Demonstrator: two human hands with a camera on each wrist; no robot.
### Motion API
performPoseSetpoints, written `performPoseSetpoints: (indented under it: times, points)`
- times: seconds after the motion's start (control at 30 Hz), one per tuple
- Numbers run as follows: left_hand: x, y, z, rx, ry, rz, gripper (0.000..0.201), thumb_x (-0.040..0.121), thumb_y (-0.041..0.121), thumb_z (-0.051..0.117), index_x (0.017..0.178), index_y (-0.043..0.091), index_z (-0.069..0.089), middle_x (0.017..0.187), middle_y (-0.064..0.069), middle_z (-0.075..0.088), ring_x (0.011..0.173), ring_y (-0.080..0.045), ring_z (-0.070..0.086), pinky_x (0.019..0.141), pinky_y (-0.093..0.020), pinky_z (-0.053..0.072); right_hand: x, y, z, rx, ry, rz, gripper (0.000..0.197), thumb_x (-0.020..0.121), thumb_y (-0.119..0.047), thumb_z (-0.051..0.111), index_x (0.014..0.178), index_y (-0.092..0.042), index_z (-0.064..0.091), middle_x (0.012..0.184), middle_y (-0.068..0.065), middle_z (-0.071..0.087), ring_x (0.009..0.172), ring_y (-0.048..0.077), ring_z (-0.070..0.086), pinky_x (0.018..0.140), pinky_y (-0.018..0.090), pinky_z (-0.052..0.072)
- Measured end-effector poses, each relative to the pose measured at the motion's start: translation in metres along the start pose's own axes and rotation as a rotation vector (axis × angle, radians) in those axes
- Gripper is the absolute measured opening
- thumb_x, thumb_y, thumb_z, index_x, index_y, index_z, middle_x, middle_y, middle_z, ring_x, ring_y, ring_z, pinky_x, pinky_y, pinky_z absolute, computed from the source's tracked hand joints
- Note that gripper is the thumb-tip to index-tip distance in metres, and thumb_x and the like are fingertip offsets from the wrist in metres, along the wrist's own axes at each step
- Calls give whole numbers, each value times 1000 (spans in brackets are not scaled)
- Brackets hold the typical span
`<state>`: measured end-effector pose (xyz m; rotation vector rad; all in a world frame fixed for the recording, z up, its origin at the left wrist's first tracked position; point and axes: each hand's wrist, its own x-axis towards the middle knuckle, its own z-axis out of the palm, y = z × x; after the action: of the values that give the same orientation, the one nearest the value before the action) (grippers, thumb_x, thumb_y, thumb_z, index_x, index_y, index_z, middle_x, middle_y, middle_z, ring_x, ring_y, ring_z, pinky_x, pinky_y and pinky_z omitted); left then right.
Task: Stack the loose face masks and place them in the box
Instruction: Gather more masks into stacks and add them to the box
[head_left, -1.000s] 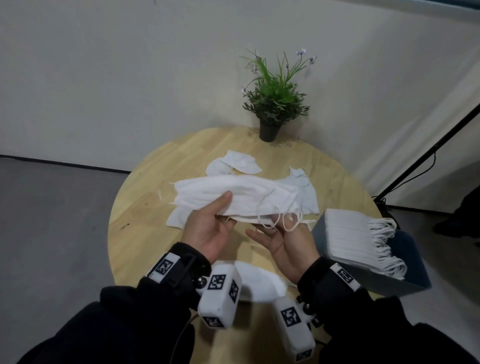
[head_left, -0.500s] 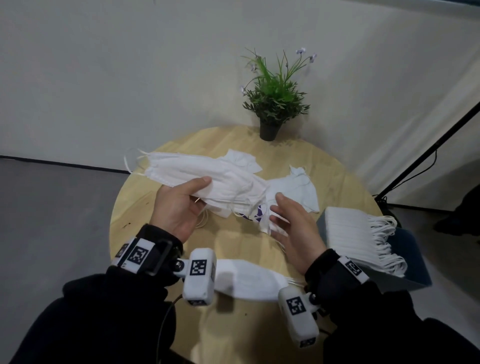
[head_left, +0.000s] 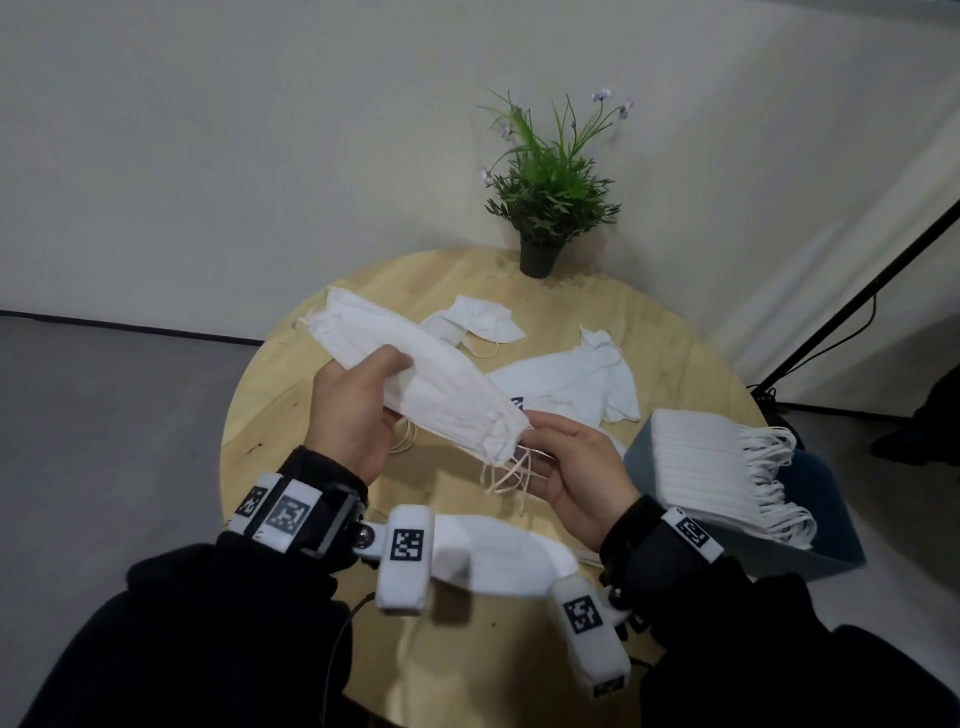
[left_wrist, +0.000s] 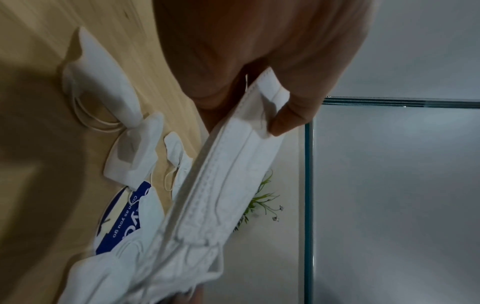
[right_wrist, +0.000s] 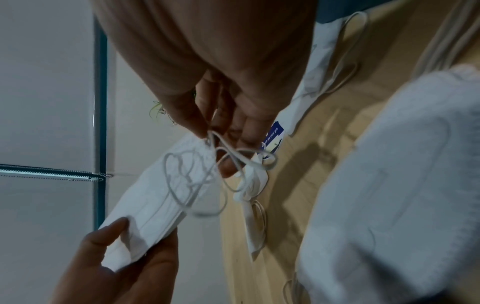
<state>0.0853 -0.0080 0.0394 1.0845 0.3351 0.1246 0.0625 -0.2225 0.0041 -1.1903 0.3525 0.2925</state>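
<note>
the left hand (head_left: 353, 410) grips a stack of white face masks (head_left: 415, 382) near its middle, thumb on top and fingers underneath, holding it above the round wooden table (head_left: 270, 415); the stack slants from the far left down toward the right hand (head_left: 576, 478). the left wrist view shows the thumb pressed on the upper face of the stack (left_wrist: 228, 174) with several layered edges visible. the right hand sits at the stack's near end, fingers partly curled, pinching the ear loops (head_left: 511, 475) that dangle from that end; the right wrist view shows thumb and fingertips closed on the tangled loops (right_wrist: 207, 164). just right of the right hand stands a blue box (head_left: 810, 519), tilted, with a packed row of masks (head_left: 711, 467) standing in it and their loops spilling over the right side. beyond the right hand a loose mask (head_left: 571, 384) lies flat on the table, partly covering a blue printed label (left_wrist: 122, 214). further off, beyond both hands, a smaller folded mask (head_left: 478, 325) lies on the wood. below the wrists, nearest the person, another white mask (head_left: 498, 561) lies on the table, partly hidden by the wrist cameras. a potted plant (head_left: 550, 192) stands at the far edge of the table, well apart from both hands.
</note>
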Motion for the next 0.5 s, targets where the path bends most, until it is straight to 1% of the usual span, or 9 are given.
performPoseSetpoints:
  times: [0.07,0.1,0.13,0.2,0.27,0.33,0.37,0.43,0.5]
  points:
    - [1,4,-2,-14,20,19,15,89,-5,60,96,6,68,80,-5,68,67,-19,68,63,-34,48,-1,-1,-1,-20,7,17,19,93,8,60,105,5,75,95,22,73,70,27,71,60,39,60]
    - [1,5,-3,-17,30,31,19,88,-7,60,98,6,67,81,-4,68,67,-18,68,63,-33,49,-2,-1,0,-32,8,31,17,92,4,63,103,2,76,93,18,72,68,25,68,57,35,56]
    - [2,6,-3,-14,36,46,22,87,-9,59,100,6,68,82,-3,69,69,-18,70,64,-31,52,-2,-2,1,-39,3,46,14,91,-4,67,101,-1,76,91,15,70,65,23,64,54,33,50]
    - [2,8,-3,13,32,69,28,86,-12,58,106,5,68,86,-2,72,76,-17,72,71,-33,55,-1,-1,2,-73,-17,56,21,86,-23,75,101,-8,74,92,11,64,61,19,54,52,30,39]
    - [2,5,-1,30,13,82,39,85,-16,58,119,1,65,98,-6,74,88,-21,73,80,-39,56,1,2,5,-174,-41,49,37,80,-44,80,102,-15,74,93,6,65,61,15,50,52,29,35]
    - [1,0,1,15,-5,85,60,83,-19,57,134,12,56,119,-9,71,105,-26,72,89,-45,58,-2,5,9,-331,-57,35,47,73,-59,82,101,-23,74,88,-2,67,61,11,49,52,26,34]
    - [0,-2,3,3,-5,80,70,82,-21,57,139,20,50,126,-8,68,113,-28,70,93,-48,58,-3,7,10,-392,-62,13,41,76,-58,82,98,-24,73,84,-8,67,60,8,50,53,23,35]
    - [-1,-6,5,-16,-9,45,85,82,-22,57,148,29,38,133,-6,64,119,-31,66,97,-54,56,-6,10,14,-423,-91,-58,22,88,-40,80,95,-21,72,77,-14,71,61,1,60,54,16,43]
    - [0,-10,5,-41,-29,-14,88,80,-21,59,150,29,38,133,-9,64,118,-34,66,96,-58,54,-5,14,15,-473,-119,-101,19,91,-24,78,104,-12,74,81,-9,76,68,1,69,58,13,48]
